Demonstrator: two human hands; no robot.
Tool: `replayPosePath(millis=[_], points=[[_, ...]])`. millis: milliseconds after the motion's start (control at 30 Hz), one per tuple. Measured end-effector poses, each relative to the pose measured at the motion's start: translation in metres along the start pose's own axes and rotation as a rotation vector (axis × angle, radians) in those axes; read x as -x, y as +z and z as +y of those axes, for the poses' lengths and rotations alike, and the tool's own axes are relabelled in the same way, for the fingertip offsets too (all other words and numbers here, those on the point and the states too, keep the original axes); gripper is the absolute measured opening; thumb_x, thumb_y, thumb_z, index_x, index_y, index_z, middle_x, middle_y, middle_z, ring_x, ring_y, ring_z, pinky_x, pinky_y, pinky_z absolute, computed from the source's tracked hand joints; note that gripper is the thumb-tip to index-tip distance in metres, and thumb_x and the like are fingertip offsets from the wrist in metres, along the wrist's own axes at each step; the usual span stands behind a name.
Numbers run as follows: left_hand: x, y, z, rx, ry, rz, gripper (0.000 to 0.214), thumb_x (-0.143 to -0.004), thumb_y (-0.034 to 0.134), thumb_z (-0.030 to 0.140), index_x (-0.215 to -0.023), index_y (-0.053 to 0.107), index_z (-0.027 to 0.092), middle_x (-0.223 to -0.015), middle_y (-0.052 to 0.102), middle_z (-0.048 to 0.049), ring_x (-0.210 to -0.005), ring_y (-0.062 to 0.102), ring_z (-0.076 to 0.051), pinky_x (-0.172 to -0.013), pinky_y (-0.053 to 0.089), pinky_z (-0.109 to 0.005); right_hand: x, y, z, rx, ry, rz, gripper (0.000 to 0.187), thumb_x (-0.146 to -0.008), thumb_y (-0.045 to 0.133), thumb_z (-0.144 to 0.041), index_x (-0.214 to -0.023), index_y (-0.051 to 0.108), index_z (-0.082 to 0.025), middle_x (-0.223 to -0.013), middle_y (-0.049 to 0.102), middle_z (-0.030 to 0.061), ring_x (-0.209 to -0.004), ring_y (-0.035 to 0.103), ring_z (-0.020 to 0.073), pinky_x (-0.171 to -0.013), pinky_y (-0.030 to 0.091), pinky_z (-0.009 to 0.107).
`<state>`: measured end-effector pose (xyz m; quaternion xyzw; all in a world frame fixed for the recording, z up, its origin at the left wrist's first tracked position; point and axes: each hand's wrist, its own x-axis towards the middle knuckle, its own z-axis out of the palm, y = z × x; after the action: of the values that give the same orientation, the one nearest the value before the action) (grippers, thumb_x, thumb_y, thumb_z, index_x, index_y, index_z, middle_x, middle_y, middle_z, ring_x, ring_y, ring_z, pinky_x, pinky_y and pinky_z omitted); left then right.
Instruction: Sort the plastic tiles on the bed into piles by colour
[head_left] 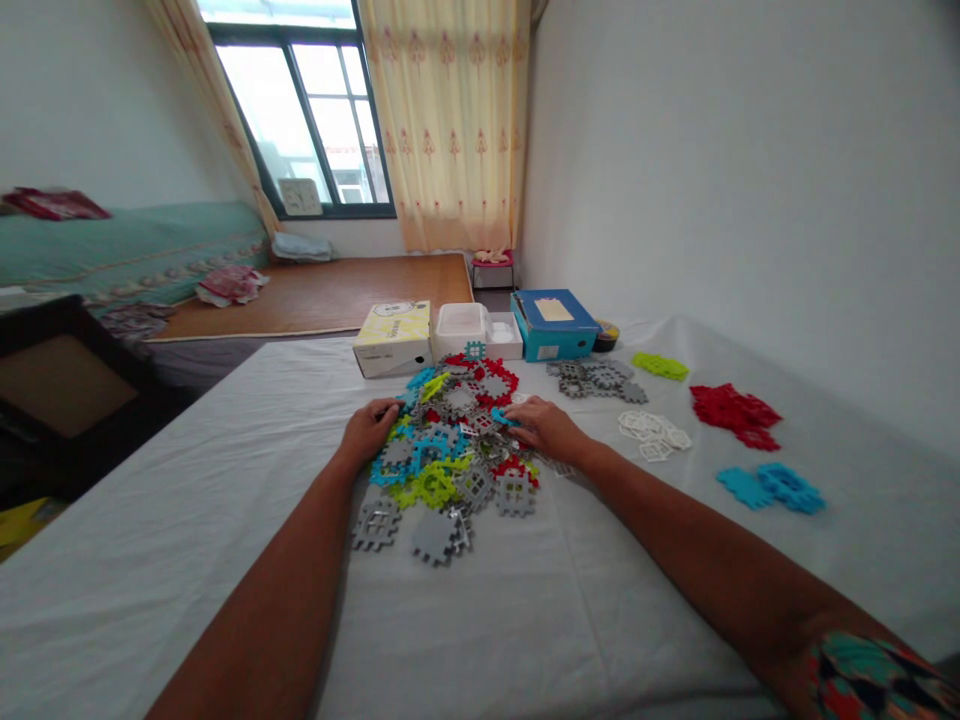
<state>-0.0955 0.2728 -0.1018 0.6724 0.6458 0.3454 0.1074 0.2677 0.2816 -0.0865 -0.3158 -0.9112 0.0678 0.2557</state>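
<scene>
A mixed heap of interlocking plastic tiles (439,480) in grey, blue, lime green, red and white lies in front of me. My left hand (367,430) is at the heap's left edge, fingers curled together against the tiles; what they hold, if anything, is hidden. On the heap's right side, my right hand (551,428) pinches a small blue tile (501,416) between thumb and fingers. Nearest to me, a flat grey tile (433,537) and a grey window-frame tile (376,524) stick out from the heap.
To the right lie separate groups of grey tiles (600,378), green tiles (660,366), white frames (654,434), red tiles (735,414) and blue tiles (772,487). Behind the heap stand a yellow box (394,338), a white container (461,325) and a blue box (555,325).
</scene>
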Motion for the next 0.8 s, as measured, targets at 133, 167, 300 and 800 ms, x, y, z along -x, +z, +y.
replayPosePath(millis=[133,167,300,800], points=[[0.0,-0.001,0.001,0.007,0.003,0.0,0.046,-0.083,0.044,0.048,-0.103,0.072,0.018,-0.108,0.072,-0.0078,-0.102,0.065,-0.024,-0.093,0.048,-0.035,-0.002,-0.006,-0.005,-0.038,0.024,0.133,0.025,-0.093,0.053,-0.031,-0.11,0.07,-0.022,-0.109,0.071,0.008,-0.101,0.059,0.0212,-0.091,0.045,0.037],[0.0,-0.001,0.002,0.004,0.004,0.001,0.045,-0.083,0.044,0.047,-0.103,0.072,0.018,-0.107,0.072,-0.0075,-0.102,0.065,-0.024,-0.093,0.048,-0.035,-0.003,-0.007,-0.005,-0.06,0.041,0.167,0.026,-0.094,0.052,-0.032,-0.108,0.07,-0.021,-0.108,0.071,0.0087,-0.1,0.06,0.0212,-0.091,0.045,0.037],[-0.001,-0.002,0.002,-0.007,-0.002,0.001,0.044,-0.082,0.045,0.047,-0.102,0.072,0.019,-0.108,0.072,-0.0066,-0.103,0.065,-0.024,-0.092,0.049,-0.034,-0.007,-0.013,0.002,-0.195,0.186,0.205,0.026,-0.091,0.054,-0.034,-0.104,0.071,-0.019,-0.096,0.071,0.0082,-0.089,0.064,0.0194,-0.08,0.049,0.032],[-0.004,-0.004,-0.001,-0.07,-0.023,-0.031,0.046,-0.081,0.045,0.049,-0.108,0.071,0.022,-0.11,0.072,-0.0053,-0.105,0.064,-0.025,-0.092,0.049,-0.034,0.178,-0.166,0.076,-0.238,0.833,0.412,0.049,-0.07,0.068,-0.06,-0.095,0.071,-0.019,-0.086,0.072,0.0065,-0.071,0.062,0.0169,-0.06,0.049,0.028]])
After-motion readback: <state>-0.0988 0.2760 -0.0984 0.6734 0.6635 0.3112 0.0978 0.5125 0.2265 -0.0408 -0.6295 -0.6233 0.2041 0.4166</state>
